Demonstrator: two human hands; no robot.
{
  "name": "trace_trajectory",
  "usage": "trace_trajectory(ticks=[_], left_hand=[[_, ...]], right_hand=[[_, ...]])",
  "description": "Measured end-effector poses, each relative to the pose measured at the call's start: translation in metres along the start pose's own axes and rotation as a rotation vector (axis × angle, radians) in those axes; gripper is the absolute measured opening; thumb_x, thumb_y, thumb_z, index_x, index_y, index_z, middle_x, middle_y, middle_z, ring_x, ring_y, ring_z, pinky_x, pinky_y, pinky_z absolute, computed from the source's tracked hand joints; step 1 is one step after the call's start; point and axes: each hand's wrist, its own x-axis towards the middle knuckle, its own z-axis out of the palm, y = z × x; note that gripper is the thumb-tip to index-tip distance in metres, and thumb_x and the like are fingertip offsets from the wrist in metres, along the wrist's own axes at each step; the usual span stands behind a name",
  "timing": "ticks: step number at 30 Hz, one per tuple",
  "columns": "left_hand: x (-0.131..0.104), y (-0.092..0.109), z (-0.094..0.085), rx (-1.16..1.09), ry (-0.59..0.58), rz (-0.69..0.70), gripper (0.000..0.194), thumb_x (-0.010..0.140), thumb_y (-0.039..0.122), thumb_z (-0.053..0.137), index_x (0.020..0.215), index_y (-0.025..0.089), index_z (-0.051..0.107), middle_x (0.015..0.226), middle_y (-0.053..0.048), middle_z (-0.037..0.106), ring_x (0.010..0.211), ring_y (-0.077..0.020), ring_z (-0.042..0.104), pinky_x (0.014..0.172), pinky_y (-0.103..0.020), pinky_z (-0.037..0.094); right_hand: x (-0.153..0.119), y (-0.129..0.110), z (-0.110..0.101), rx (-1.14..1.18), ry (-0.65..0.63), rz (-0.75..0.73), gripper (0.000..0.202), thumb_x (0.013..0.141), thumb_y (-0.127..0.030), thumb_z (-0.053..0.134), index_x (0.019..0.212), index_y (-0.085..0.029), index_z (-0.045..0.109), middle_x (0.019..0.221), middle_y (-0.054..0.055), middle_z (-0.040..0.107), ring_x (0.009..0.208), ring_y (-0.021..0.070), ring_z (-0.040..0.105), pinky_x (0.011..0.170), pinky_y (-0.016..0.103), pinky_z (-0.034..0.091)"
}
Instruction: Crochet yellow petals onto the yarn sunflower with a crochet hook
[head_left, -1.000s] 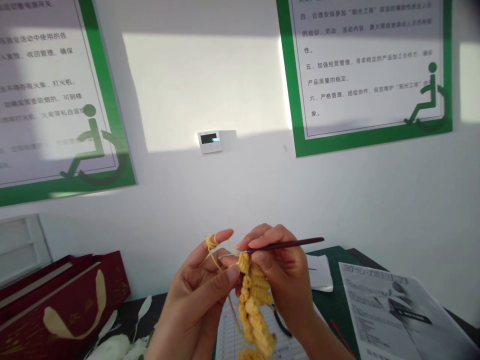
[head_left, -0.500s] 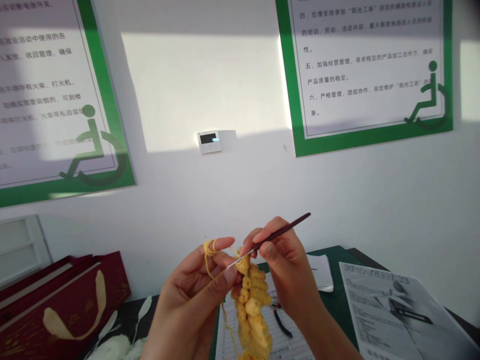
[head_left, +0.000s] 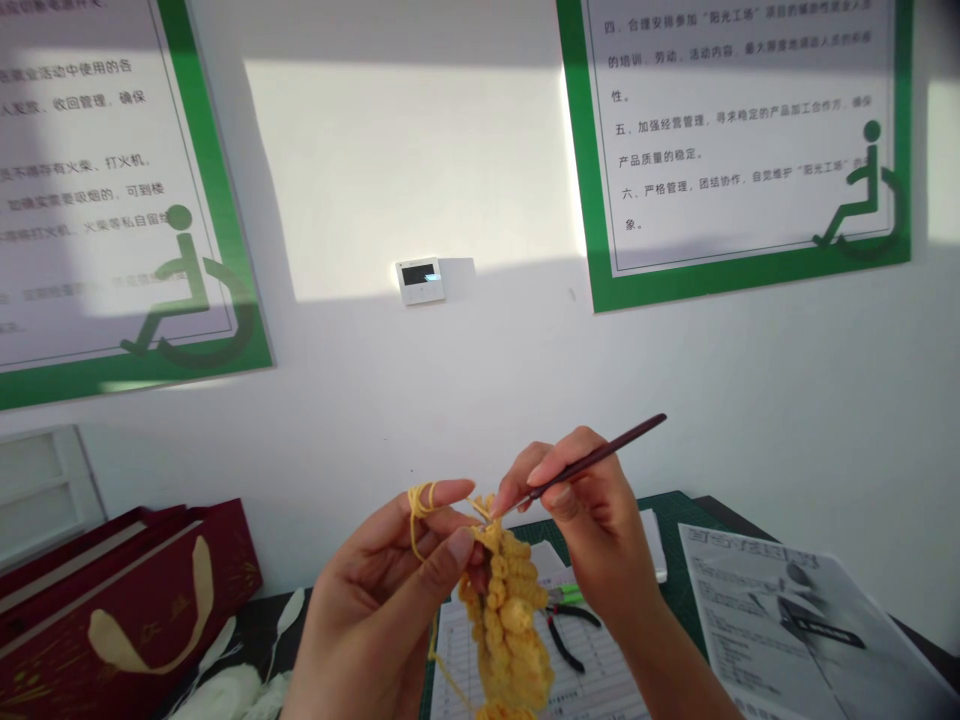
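My left hand (head_left: 397, 590) pinches the top edge of a yellow crocheted piece (head_left: 514, 640), with yellow yarn (head_left: 422, 503) looped around its raised index finger. My right hand (head_left: 592, 520) holds a crochet hook (head_left: 600, 455) with a dark handle like a pencil. The hook's metal tip is at the top of the piece, close to my left fingertips, and a strand of yarn runs there from the index finger. The bumpy, ridged piece hangs down between both hands. A loose yarn strand trails below my left hand.
Pliers with black and red handles (head_left: 564, 645) lie on printed sheets (head_left: 600, 680) over a green cutting mat (head_left: 679, 590). A printed page (head_left: 810, 630) is at right. Left are a dark red gift bag (head_left: 150, 610) and white yarn (head_left: 225, 695). Framed posters hang on the wall.
My right hand and the hook have moved to the right, drawing the tip back from over my left thumb to the work's top edge. The piece has swung slightly; more of the pliers shows.
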Motion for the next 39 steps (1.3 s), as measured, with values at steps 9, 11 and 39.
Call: trace_trajectory(ticks=[9,11,39], left_hand=[[0.0,-0.002,0.003,0.043,0.055,0.08,0.03,0.07,0.026,0.097,0.098,0.022,0.088,0.08,-0.005,0.08,0.076,-0.0165,0.071,0.073,-0.022,0.059],[0.0,-0.004,0.003,0.049,0.076,0.104,0.03,0.069,0.027,0.098,0.097,0.022,0.088,0.078,-0.005,0.08,0.075,-0.017,0.072,0.073,-0.022,0.06],[-0.001,-0.007,0.015,-0.093,0.139,0.102,0.041,0.065,0.022,0.1,0.103,0.021,0.087,0.076,-0.003,0.078,0.07,-0.0145,0.071,0.074,-0.021,0.062]], right_hand=[[-0.001,-0.007,-0.007,-0.316,-0.112,-0.23,0.008,0.105,-0.017,0.06,0.106,-0.023,0.065,0.093,0.003,0.078,0.088,0.0173,0.072,0.081,0.036,0.054],[0.0,-0.011,-0.007,-0.449,-0.146,-0.347,0.01,0.102,-0.012,0.061,0.103,-0.021,0.065,0.092,0.003,0.078,0.087,0.0166,0.071,0.082,0.036,0.053],[-0.008,0.01,0.012,-0.898,0.057,-0.786,0.022,0.092,-0.004,0.058,0.105,-0.02,0.065,0.079,0.004,0.069,0.067,0.0175,0.062,0.057,0.032,0.053]])
